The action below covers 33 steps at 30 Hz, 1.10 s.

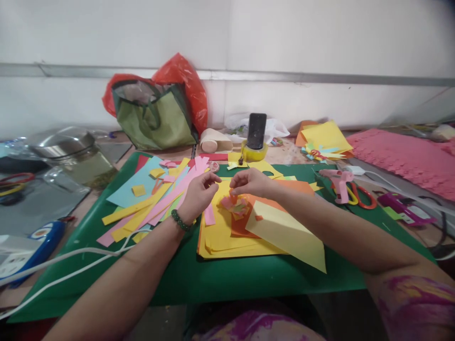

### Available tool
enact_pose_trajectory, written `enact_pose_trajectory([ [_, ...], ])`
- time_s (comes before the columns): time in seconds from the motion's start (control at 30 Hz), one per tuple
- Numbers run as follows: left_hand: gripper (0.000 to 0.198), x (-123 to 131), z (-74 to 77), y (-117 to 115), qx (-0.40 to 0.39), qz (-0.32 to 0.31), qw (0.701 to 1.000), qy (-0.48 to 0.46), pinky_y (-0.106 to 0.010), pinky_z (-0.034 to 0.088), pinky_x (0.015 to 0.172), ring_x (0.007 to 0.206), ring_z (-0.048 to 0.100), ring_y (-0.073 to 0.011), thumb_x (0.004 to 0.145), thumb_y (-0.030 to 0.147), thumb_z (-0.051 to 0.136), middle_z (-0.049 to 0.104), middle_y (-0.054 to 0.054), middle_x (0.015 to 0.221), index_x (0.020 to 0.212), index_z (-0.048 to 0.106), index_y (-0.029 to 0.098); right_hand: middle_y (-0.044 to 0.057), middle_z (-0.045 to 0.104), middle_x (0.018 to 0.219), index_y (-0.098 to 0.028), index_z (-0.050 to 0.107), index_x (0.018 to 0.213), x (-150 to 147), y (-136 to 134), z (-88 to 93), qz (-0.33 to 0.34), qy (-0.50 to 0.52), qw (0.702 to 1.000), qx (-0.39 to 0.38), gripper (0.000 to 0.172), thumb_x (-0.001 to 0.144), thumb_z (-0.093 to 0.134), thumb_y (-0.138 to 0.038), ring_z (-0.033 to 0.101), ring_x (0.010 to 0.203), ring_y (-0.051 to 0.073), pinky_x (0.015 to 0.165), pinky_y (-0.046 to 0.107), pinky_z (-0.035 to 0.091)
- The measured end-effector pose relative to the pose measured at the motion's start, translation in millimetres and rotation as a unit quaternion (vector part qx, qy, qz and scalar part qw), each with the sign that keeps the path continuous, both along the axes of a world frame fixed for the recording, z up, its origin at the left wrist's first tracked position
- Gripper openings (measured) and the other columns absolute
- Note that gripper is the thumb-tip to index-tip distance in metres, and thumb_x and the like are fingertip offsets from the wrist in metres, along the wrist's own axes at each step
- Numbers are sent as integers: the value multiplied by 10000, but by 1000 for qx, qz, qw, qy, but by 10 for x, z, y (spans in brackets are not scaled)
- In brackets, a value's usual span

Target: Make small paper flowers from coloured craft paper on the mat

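Over the yellow sheets, my right hand [252, 182] is closed in a pinch on a small orange paper piece [233, 198]. Just below its fingertips lies a small cluster of pink, orange and yellow paper bits [239, 208]. My left hand [202, 189], with a green bead bracelet [179, 220] on the wrist, hovers to the left with loosely bent fingers; nothing shows between them. Beneath both hands is a stack of yellow paper [216, 241]. An orange sheet [300, 188] and a pale yellow sheet [284, 227] overlap it on the right.
Paper strips [152, 203] spread left on the green mat [249, 279]. A pink glue gun [337, 182] and orange-handled scissors [366, 196] lie right. Behind are yellow tape [258, 154], a phone [256, 130] and a green bag [159, 121]. A white cable [81, 253] crosses the left side.
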<state>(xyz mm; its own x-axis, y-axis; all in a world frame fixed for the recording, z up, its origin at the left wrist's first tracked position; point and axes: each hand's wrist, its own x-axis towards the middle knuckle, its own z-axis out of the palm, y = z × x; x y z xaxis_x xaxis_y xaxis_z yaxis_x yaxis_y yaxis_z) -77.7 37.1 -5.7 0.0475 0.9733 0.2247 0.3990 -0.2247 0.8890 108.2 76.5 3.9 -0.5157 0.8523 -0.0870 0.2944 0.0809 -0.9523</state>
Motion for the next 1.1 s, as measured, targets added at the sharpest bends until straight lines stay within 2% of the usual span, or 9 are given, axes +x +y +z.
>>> enact_pose_trajectory([
  [0.13,193,-37,4,5,34,4,993,115,-243,372,543,552,477,-120,667,178,471,524,31,584,758,641,160,-35,636,573,-156,646,667,-39,25,-81,-6,-22,1000,-7,175,539,764,-178,579,557,102,555,229,454],
  [0.2,219,-41,47,-39,58,-6,976,208,-254,386,563,589,518,-138,681,170,475,576,12,617,761,678,171,-33,635,573,-157,649,668,-46,30,-102,-9,-30,999,-5,170,543,763,-172,580,565,106,550,226,451],
  [0.33,303,-30,166,-157,67,-58,913,397,-281,425,628,729,604,-186,720,159,474,677,-24,791,825,751,226,-23,643,601,-158,642,668,-49,51,-155,-17,-40,999,2,171,551,766,-176,598,598,122,558,231,463],
  [0.47,440,-31,211,-213,42,-175,849,497,-278,453,665,800,643,-200,746,141,468,705,-18,898,1060,725,309,-15,658,636,-157,626,671,-49,75,-223,-21,-47,999,4,170,561,756,-160,619,618,128,578,234,484],
  [0.53,474,-35,198,-218,39,-210,828,519,-278,461,680,835,653,-209,766,146,469,710,-27,932,1155,681,314,-17,655,627,-157,622,685,-50,78,-248,-20,-50,999,5,172,571,750,-154,622,612,127,573,230,486],
  [0.6,476,-39,180,-217,35,-221,819,528,-283,467,684,854,659,-221,790,158,466,713,-41,946,1202,653,305,-21,649,610,-159,618,700,-49,75,-265,-19,-54,998,9,182,574,748,-144,625,611,129,564,225,484],
  [0.9,520,-74,173,-214,12,-251,810,529,-285,474,700,907,667,-240,774,119,489,720,-57,1004,1238,623,311,-29,636,621,-174,626,721,-46,57,-269,-20,-73,996,48,216,562,770,-145,616,632,135,582,231,480],
  [1.1,536,-70,182,-232,-1,-265,797,543,-266,462,679,911,668,-237,792,125,500,720,-50,1007,1269,592,353,-16,645,620,-163,615,725,-47,59,-247,-21,-74,997,29,202,581,752,-124,636,637,142,571,222,478],
])
